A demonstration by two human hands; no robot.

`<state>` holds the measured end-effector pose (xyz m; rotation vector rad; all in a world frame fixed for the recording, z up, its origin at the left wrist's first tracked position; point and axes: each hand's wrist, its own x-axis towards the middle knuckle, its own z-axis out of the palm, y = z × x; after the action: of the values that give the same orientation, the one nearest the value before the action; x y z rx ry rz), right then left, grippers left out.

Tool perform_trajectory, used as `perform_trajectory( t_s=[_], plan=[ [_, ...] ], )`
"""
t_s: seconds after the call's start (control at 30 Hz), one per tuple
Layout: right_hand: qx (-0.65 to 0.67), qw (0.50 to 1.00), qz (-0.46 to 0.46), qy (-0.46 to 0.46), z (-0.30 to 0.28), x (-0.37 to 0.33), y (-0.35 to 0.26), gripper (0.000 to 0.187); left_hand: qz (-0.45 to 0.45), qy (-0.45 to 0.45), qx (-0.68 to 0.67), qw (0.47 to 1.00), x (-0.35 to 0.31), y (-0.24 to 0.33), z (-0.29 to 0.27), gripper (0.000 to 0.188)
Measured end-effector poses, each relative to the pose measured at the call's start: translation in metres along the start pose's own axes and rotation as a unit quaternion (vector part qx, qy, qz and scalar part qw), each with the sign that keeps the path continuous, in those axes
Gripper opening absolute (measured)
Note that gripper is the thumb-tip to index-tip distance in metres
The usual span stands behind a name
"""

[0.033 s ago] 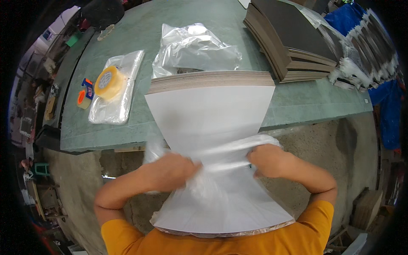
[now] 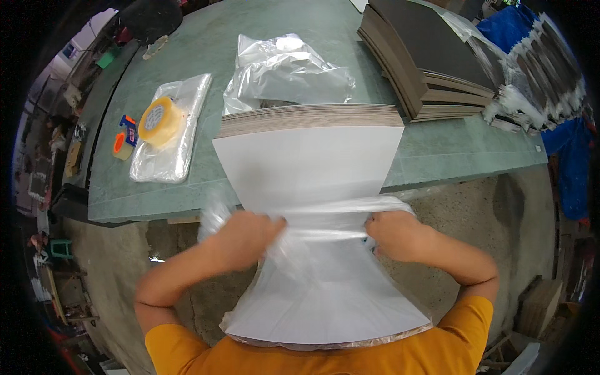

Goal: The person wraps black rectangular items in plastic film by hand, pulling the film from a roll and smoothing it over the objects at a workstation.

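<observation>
A thick stack of white-faced boards (image 2: pixel 306 159) reaches from the table edge back to my body. Clear plastic film, like a bag (image 2: pixel 331 212), covers its near part and is bunched in a band across the middle. My left hand (image 2: pixel 247 237), slightly blurred, is closed on the bunched plastic at the stack's left side. On the right, my right hand (image 2: pixel 397 234) grips the same band with its fingers curled in. Through the film the near end of the stack shows white, close against my orange shirt.
The green table (image 2: pixel 450 153) bears a crumpled clear bag (image 2: pixel 281 72) behind the stack. Left lie folded plastic bags (image 2: pixel 169 162) with a yellowish tape roll (image 2: pixel 160 122) on top, beside a tape dispenser (image 2: pixel 125 137). Dark boards (image 2: pixel 431 44) are piled at the far right.
My left hand has moved slightly up and left with the plastic. The band across the stack looks straighter. My right hand stays nearly in place.
</observation>
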<state>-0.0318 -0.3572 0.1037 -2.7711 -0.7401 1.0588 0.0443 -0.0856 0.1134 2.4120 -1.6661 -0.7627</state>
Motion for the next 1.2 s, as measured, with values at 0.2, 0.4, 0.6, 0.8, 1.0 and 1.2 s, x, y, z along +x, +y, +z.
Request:
perform_trajectory(
  t_s=[0.2,0.4,0.6,0.8,1.0,1.2],
  plan=[
    [-0.245,0.924,0.048,0.289,0.0,-0.007,0.022,0.025,0.218,0.107,0.021,0.97,-0.003,0.059,-0.006,0.004],
    [-0.202,0.976,-0.002,0.078,-0.015,-0.031,-0.004,0.027,-0.167,0.066,0.175,0.968,-0.005,0.001,0.019,0.01],
    [0.162,0.809,0.102,0.555,-0.042,-0.045,0.025,0.027,0.058,0.125,-0.119,0.983,-0.037,-0.009,0.042,0.024],
    [0.031,0.765,0.031,0.643,-0.02,-0.001,0.011,0.058,-0.248,0.59,-0.004,0.769,-0.045,-0.041,-0.02,0.037],
    [-0.05,0.779,0.098,0.618,-0.031,-0.006,0.033,0.066,-0.244,0.5,0.022,0.83,-0.024,-0.03,-0.018,0.056],
    [0.522,0.682,-0.1,0.502,-0.024,-0.041,0.046,0.034,-0.102,0.491,-0.277,0.819,-0.057,-0.04,-0.006,0.045]
  ],
)
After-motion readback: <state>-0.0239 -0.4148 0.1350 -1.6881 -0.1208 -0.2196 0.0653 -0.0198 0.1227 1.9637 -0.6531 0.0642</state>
